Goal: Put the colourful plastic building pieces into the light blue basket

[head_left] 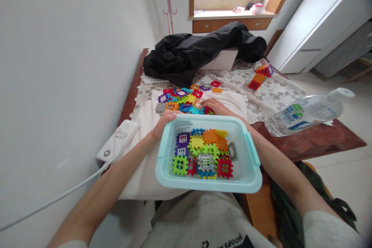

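Note:
A light blue plastic bin point(209, 184) stands close to my body with several colourful interlocking building tiles point(205, 155) inside. My left hand point(166, 122) grips the far left corner of its rim, thumb over the edge. Past the bin's far side my right hand point(215, 105) reaches to a loose pile of tiles point(183, 99) on the white cloth. Its fingers rest at the pile's right edge; their tips touch the tiles and are partly hidden, and whether they hold one I cannot tell.
Behind the pile lies a black jacket point(186, 54) over a white box point(222, 60). An orange and red tile model point(260, 76) stands at the right rear. A large clear bottle point(308, 112) is at the right, and a white power strip point(117, 139) with its cord lies left.

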Demonstrator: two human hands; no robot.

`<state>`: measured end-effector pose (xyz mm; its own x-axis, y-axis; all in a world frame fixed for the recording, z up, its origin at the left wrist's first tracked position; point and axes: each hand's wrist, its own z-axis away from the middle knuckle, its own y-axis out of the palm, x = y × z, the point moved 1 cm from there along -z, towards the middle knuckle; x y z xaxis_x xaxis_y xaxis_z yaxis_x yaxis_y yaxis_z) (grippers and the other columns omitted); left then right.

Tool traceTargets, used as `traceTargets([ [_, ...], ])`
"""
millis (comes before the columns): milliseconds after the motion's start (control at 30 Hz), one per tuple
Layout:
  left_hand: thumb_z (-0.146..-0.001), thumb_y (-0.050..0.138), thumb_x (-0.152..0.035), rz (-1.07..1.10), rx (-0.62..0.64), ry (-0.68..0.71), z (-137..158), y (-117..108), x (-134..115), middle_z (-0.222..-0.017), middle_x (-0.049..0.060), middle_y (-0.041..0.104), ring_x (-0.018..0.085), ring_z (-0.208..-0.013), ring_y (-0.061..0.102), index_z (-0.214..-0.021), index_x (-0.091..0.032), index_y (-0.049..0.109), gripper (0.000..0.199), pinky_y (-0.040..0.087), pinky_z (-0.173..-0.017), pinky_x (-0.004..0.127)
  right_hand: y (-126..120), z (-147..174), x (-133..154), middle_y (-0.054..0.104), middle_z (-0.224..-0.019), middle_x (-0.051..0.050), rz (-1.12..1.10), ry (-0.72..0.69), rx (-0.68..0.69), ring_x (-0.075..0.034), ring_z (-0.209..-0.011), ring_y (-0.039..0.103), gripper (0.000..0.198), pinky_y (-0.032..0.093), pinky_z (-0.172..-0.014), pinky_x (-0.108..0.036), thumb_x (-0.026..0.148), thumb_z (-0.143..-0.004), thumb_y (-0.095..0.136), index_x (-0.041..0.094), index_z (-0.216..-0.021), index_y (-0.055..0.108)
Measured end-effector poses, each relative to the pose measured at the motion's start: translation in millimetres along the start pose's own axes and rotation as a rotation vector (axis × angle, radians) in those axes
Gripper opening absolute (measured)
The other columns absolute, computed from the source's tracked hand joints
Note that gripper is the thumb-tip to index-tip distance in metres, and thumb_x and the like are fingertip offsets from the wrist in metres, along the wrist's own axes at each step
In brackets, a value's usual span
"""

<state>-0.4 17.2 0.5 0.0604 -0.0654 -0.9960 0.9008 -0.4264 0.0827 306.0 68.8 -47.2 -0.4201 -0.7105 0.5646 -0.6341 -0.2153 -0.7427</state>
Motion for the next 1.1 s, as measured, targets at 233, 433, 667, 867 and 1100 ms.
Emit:
traceTargets([
  [233,-0.078,0.072,-0.056,-0.017,0.01,0.024,-1,0,-2,-0.091,0.014,0.079,0.025,-0.079,0.064,-0.08,-0.012,0.082,0.044,0.045,-0.067,0.03,4,1,-3,0.069,-0.138,-0.013,-0.023,-0.016,-0.022,-0.031,-0.134,0.063,0.042,0.05,-0.117,-0.051,0.049,-0.095,0.074,0.027,-0.13,0.066],
  [433,-0.079,0.072,-0.056,-0.026,-0.012,0.023,0,1,-2,-0.083,0.012,0.076,0.024,-0.076,0.063,-0.079,-0.013,0.081,0.043,0.045,-0.068,0.031,1,-2,5,0.075,-0.118,-0.012,0.089,0.01,-0.048,-0.029,-0.113,0.068,0.024,0.055,-0.103,-0.046,0.044,-0.1,0.067,0.024,-0.113,0.068],
  [667,-0.079,0.071,-0.055,-0.03,-0.012,0.034,0,2,-3,-0.085,0.012,0.078,0.026,-0.078,0.065,-0.078,-0.014,0.081,0.042,0.046,-0.069,0.031,6,-2,5,0.077,-0.108,-0.008,0.189,0.129,-0.085,-0.028,-0.1,0.072,0.023,0.058,-0.094,-0.044,0.043,-0.103,0.062,0.026,-0.115,0.071],
  [867,-0.08,0.071,-0.053,-0.023,-0.037,0.049,0,1,-1,-0.081,0.01,0.075,0.024,-0.074,0.062,-0.076,-0.015,0.08,0.039,0.047,-0.072,0.032,5,-2,11,0.078,-0.123,-0.009,0.184,0.106,-0.065,-0.03,-0.114,0.073,0.029,0.057,-0.102,-0.047,0.04,-0.107,0.058,0.028,-0.129,0.072],
  [1100,-0.079,0.072,-0.053,-0.056,-0.049,0.059,-1,0,0,-0.084,0.011,0.076,0.026,-0.079,0.063,-0.074,-0.016,0.08,0.039,0.047,-0.072,0.033,0,-3,12,0.077,-0.126,-0.013,0.212,0.099,0.006,-0.031,-0.115,0.072,0.041,0.057,-0.101,-0.044,0.041,-0.094,0.075,0.023,-0.131,0.071],
])
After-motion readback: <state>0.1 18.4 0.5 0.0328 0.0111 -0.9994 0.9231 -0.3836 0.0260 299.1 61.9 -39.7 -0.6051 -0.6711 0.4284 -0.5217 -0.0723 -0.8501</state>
